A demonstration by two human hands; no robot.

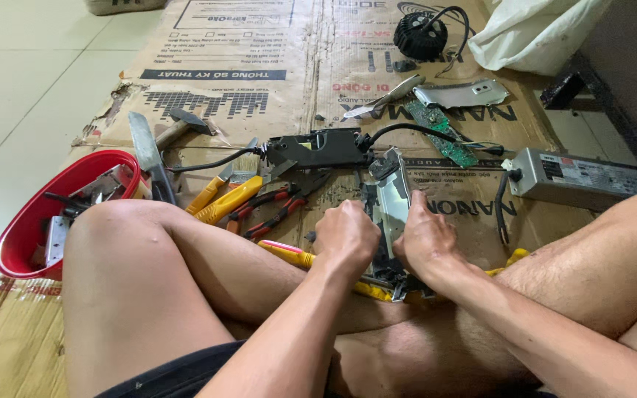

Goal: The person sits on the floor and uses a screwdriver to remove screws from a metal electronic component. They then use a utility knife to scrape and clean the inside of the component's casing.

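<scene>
My left hand and my right hand both grip a grey metal chassis part that stands on edge between them, above my crossed legs. The left hand closes on its left side, the right hand on its right side with fingers on the plate. A yellow-handled screwdriver lies just left of my left hand. Behind the part lies a black plastic housing with a black cable.
Flattened cardboard covers the floor. On it lie red and yellow pliers, a hammer, a green circuit board, a grey power supply box, a black round fan and a red bowl of parts.
</scene>
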